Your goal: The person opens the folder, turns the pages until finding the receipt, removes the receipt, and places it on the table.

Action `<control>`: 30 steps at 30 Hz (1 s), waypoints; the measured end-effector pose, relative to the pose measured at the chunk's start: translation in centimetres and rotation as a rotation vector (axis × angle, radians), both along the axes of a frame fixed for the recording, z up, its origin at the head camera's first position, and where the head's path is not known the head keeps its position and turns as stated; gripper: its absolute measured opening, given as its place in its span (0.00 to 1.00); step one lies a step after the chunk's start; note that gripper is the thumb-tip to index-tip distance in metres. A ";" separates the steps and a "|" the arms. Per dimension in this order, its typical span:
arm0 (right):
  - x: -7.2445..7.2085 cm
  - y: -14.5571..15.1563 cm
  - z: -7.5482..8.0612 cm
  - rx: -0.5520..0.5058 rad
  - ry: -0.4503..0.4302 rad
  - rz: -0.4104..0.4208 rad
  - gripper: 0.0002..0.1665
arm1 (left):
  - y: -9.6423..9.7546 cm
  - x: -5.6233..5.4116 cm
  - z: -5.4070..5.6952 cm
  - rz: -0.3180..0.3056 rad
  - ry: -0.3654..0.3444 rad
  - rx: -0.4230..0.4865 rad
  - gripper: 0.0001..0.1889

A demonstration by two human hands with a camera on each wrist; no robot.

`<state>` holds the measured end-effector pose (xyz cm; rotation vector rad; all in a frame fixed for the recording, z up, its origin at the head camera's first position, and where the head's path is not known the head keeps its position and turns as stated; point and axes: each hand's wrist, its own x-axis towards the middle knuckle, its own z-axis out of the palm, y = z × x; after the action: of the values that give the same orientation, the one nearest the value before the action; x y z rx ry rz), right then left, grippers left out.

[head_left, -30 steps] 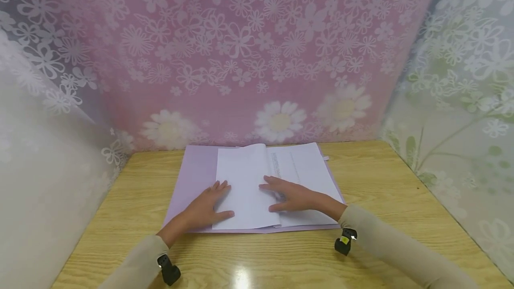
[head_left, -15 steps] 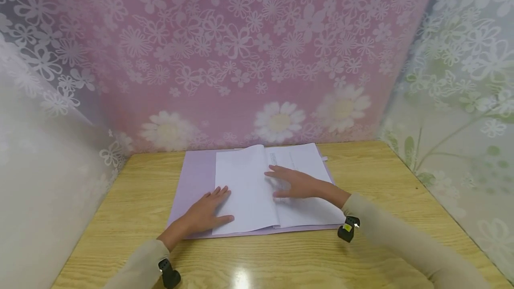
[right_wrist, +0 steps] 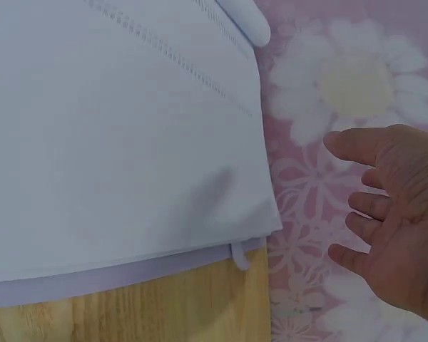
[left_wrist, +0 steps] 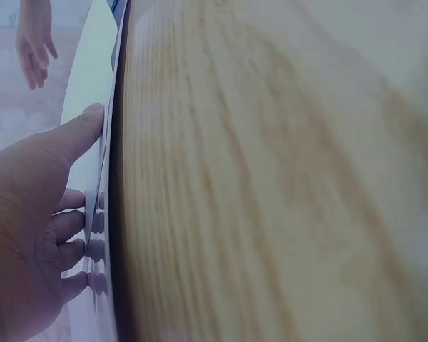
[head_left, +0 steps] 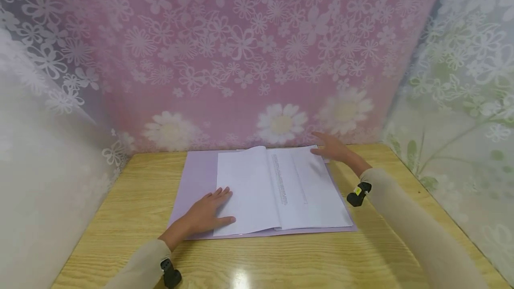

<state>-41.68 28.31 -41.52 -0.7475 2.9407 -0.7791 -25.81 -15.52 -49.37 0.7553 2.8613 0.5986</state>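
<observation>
Fingers (head_left: pixel 223 194) of the left hand (head_left: pixel 201 216) lie extended on the blank left page (head_left: pixel 245 177), thumb spread away from them. The right hand (head_left: pixel 334 148) hovers near the far right corner of the right page (head_left: pixel 325 191), fingers apart, clear of the paper. The right page carries columns of small, unreadable print. Both pages lie open on a lilac folder (head_left: pixel 196 173), which rests flat on the wood-grain worktop (head_left: pixel 132 200) before a flower-patterned backdrop (head_left: pixel 233 79). A small tab (right_wrist: pixel 239 255) projects beside the right page.
</observation>
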 end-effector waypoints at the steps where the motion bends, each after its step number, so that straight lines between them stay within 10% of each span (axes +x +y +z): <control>1: -0.2 0.4 -0.2 -0.011 -0.003 -0.005 0.42 | 0.0 0.0 0.1 0.003 0.000 -0.005 0.44; 14: -2.1 1.9 -4.6 -0.020 -0.037 -0.031 0.43 | 0.2 -0.6 0.1 0.003 0.025 -0.085 0.45; 30: -2.1 1.0 -4.4 0.032 -0.114 -0.075 0.45 | 0.2 -0.4 0.7 0.002 0.023 -0.076 0.44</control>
<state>-43.82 29.34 -45.93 -0.5743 2.8863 -0.7504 -26.18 -15.35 -48.66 0.7518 2.8878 0.4817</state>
